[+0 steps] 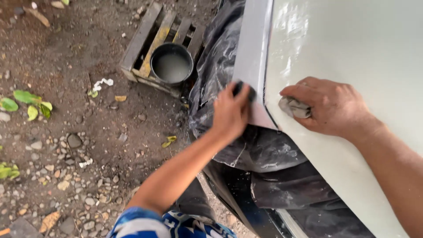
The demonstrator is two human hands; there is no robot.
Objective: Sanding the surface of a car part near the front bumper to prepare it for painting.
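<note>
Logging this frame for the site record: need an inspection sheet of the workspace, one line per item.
Surface: glossy white car panel, wet sheen; grey sanded edge strip down its left side.
Job's things: small dark sanding block pressed on the grey strip; grey rag bunched on the white panel.
Clutter: black plastic masking sheet beside the panel; black bucket of cloudy water on a wooden pallet.
Hands: left hand grips the block; right hand holds the rag.
Cables: nothing seen.
Surroundings: dirt ground with stones and leaves.
</note>
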